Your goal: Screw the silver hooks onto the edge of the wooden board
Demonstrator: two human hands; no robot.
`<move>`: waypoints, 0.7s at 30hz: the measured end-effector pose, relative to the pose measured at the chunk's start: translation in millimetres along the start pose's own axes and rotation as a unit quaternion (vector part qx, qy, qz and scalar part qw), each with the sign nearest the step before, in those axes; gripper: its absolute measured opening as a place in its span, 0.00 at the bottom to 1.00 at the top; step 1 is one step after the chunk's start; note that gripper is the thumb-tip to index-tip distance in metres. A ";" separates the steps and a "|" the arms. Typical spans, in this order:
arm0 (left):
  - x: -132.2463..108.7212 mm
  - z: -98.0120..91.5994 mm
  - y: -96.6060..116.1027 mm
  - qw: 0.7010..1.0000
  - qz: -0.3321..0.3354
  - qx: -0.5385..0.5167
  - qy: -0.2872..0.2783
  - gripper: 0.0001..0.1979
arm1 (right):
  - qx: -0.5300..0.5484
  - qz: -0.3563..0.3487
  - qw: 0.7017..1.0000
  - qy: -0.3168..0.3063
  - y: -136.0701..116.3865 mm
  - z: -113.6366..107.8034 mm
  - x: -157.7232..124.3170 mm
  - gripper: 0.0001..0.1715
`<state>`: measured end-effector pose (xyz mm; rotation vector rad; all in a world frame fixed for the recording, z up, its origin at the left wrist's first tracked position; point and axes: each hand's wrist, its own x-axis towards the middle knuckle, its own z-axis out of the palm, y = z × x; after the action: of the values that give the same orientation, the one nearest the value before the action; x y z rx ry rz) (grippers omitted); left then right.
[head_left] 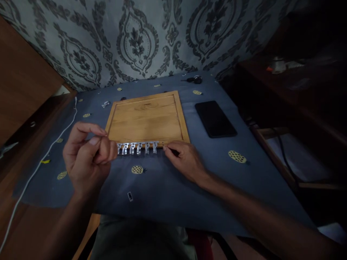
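A wooden framed board [145,121] lies flat on the cloth-covered table. Along its near edge runs a metal rail with several silver hooks [139,148]; its left end is hidden behind my fingers. My left hand [90,155] is raised in front of the board's near left corner, fingers curled and pressed together. Whether a small thing sits in that grip I cannot make out. At the board's near edge, just right of the last hook, my right hand [184,157] is closed with thumb and finger pinched; what they hold is too small to tell.
To the right lies a black phone [215,118]. A dark tool [193,79] is at the back, and a small metal piece [105,104] lies beyond the board's left corner. A white cable [61,135] crosses the left side. Patterned fabric [138,39] rises behind the table.
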<state>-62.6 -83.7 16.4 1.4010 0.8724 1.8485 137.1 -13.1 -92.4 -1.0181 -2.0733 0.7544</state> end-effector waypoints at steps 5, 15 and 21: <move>-0.4 -10.1 -2.7 0.999 -0.039 0.011 0.023 0.10 | 0.018 0.002 1.000 0.001 1.2 -0.6 0.1 0.20; 9.7 -43.7 -0.6 0.992 -0.129 -0.017 0.008 0.08 | 0.062 0.006 0.998 0.028 7.5 2.8 0.7 0.21; 16.4 -63.2 2.1 0.987 -0.146 -0.042 0.048 0.05 | 0.008 0.010 0.999 0.051 6.0 -4.1 -12.2 0.23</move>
<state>-127.8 -79.2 13.8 1.0758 0.9784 1.7174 148.3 -19.3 -98.4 -1.0492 -1.9688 0.7133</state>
